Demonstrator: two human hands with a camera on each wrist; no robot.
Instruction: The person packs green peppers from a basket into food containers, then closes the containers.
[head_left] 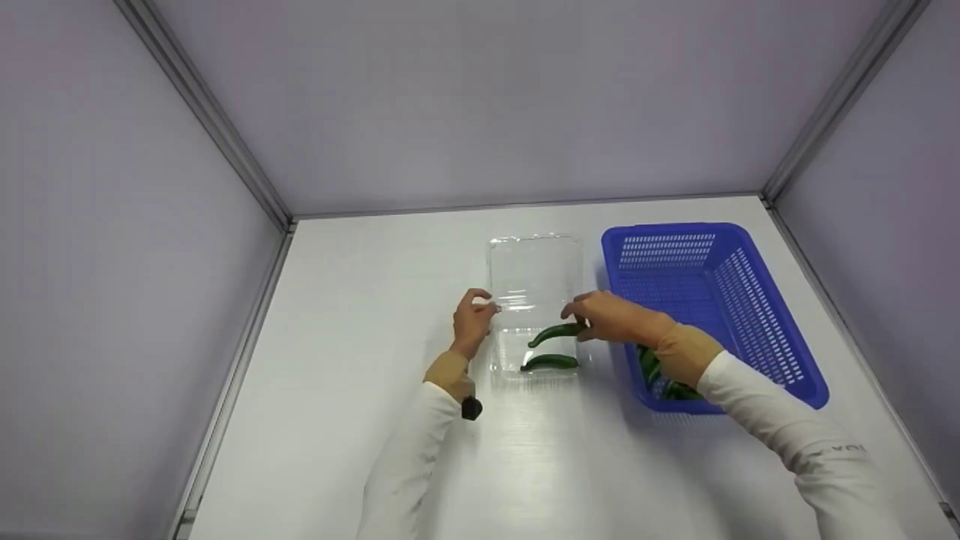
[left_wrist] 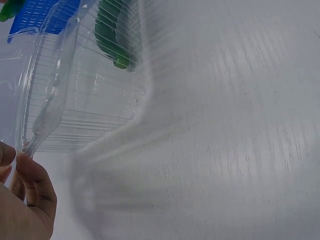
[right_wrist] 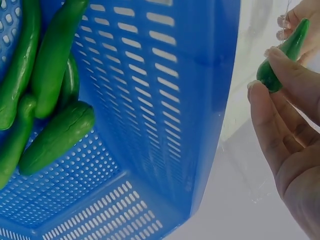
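Note:
A clear plastic box (head_left: pixel 534 274) lies with its lid laid back, away from the person. The left hand (head_left: pixel 472 325) pinches the box's left edge near the hinge; in the left wrist view its fingers (left_wrist: pixel 37 182) hold the clear rim. Between thumb and fingertips, the right hand (head_left: pixel 611 316) pinches one end of a green pepper (head_left: pixel 555 333), held over the box's near half; the right wrist view shows this pepper (right_wrist: pixel 272 75) too. Another green pepper (head_left: pixel 550 362) lies in the box near its front wall.
A blue perforated basket (head_left: pixel 675 289) stands right of the box, under the right forearm. Several green peppers (right_wrist: pixel 57 137) lie in its near left part. Grey-white panels (head_left: pixel 510 112) enclose the white table (head_left: pixel 360 300) at the back and both sides.

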